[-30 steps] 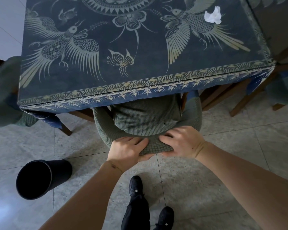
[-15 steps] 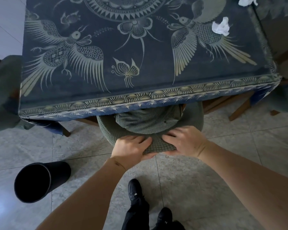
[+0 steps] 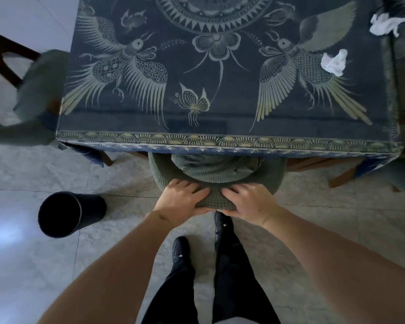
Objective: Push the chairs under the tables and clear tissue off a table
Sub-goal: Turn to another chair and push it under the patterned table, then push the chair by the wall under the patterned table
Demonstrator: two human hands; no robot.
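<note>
Fingers of my left hand [image 3: 181, 198] and right hand [image 3: 249, 202] curl over the green knitted chair back [image 3: 216, 177], mostly under the blue patterned bench [image 3: 220, 113]. I should push evenly, straight. Crumpled white tissues [image 3: 333, 63] wait far right.

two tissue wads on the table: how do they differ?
The near tissue lies fully on the tablecloth, over a bird's wing; the far tissue sits at the right edge. The near tissue is a compact wad; the far tissue spreads wider, more ragged. Both are white, crumpled, untouched.
</note>
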